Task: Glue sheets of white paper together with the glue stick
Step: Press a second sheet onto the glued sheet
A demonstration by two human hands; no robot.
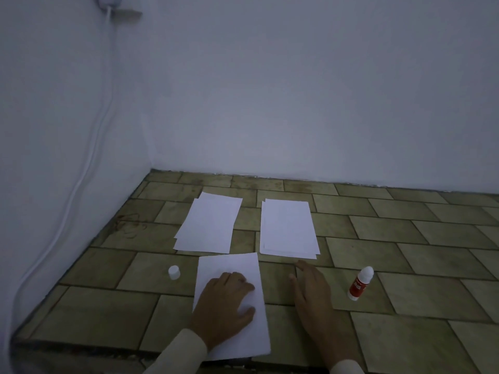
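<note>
A white sheet of paper lies on the tiled floor in front of me, and my left hand presses flat on its middle. My right hand hovers open just right of that sheet, fingers spread, holding nothing. Two small stacks of white paper lie farther back: a left stack and a right stack. The red and white glue stick lies on the floor right of my right hand. Its white cap stands left of the near sheet.
The floor has olive-brown tiles. White walls meet in a corner at the back left. A white cable runs down the left wall to the floor.
</note>
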